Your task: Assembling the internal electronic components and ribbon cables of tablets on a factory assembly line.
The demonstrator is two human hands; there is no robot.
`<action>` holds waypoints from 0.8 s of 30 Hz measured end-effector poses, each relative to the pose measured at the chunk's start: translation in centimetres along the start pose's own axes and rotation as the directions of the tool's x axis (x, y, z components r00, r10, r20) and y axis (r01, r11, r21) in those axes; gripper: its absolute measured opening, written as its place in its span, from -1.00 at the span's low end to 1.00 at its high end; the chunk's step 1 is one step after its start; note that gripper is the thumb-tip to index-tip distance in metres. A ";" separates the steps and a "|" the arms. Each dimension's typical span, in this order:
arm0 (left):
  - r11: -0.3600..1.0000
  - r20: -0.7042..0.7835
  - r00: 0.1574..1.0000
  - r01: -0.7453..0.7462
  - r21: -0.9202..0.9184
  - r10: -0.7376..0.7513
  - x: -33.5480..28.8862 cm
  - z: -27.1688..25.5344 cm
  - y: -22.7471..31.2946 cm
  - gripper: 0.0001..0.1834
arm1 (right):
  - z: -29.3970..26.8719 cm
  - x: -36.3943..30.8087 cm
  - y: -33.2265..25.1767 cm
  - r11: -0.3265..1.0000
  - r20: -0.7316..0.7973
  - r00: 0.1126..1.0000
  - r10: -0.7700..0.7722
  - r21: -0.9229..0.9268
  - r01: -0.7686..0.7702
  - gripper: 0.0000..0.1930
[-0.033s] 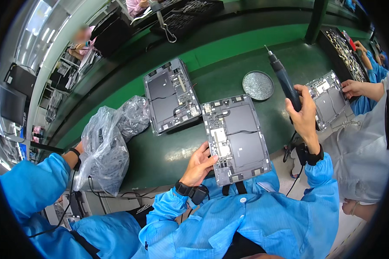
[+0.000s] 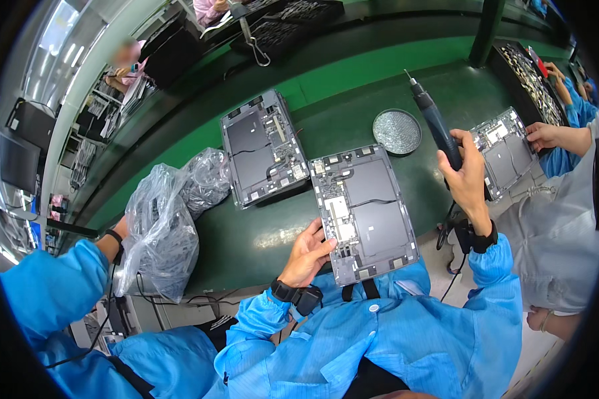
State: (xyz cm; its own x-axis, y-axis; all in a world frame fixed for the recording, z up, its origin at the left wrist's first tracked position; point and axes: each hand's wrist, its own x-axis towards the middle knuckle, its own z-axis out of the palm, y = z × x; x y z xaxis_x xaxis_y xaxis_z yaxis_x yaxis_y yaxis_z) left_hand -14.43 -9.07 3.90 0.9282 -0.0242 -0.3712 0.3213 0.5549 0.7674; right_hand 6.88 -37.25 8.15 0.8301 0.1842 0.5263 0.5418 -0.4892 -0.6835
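Observation:
My left hand (image 2: 306,256) grips the lower left edge of an opened tablet (image 2: 379,226), thumb on top. The tablet's grey inside faces up, with dark batteries, a cable and circuit boards showing. In my right hand (image 2: 469,174) is a dark electric screwdriver (image 2: 436,120), its bit pointing up and away, clear of the tablet. A stack of similar opened tablets (image 2: 256,153) lies on the bench just beyond and left of mine. A round metal dish (image 2: 397,132) holding small shiny pieces sits between the tablet and the screwdriver.
Clear plastic bags (image 2: 163,219) lie at the left, by a neighbour's blue sleeve (image 2: 56,279). At the right, a person's hand (image 2: 542,136) holds another opened tablet (image 2: 502,153). Black trays of parts (image 2: 529,86) stand at far right on the green bench (image 2: 246,246). A hook (image 2: 259,53) hangs above.
The screwdriver and my right hand have shifted very slightly left. The tablet and my left hand stay practically where they were.

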 end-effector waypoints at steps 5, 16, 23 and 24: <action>0.997 -0.031 0.999 -0.045 -0.058 0.044 1.0 0.0 -0.7 -0.31 | 1.8 1.7 1.1 0.972 0.201 0.966 0.163 0.134 -0.192 -0.61; 0.996 -0.024 0.998 -0.063 -0.059 0.061 2.5 -0.6 0.3 -0.41 | 6.0 3.2 0.4 0.975 0.245 0.968 0.056 -0.223 0.000 -0.09; 0.995 -0.001 0.999 -0.041 -0.094 0.041 2.5 -1.1 0.4 -0.42 | 7.6 4.4 0.2 0.930 0.215 0.976 -0.013 -0.356 0.091 -0.15; 0.995 0.003 0.999 -0.042 -0.093 0.042 2.5 -1.2 0.4 -0.42 | 7.6 4.4 0.3 0.930 0.222 0.975 0.007 -0.360 0.076 -0.16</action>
State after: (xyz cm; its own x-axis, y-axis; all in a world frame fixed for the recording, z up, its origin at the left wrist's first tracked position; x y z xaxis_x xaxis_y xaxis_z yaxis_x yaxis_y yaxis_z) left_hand -12.18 -7.93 2.71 0.9416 -0.0035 -0.3367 0.2635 0.6301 0.7304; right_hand 11.71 -30.08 6.39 0.8421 0.3659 0.3961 0.5195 -0.7475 -0.4139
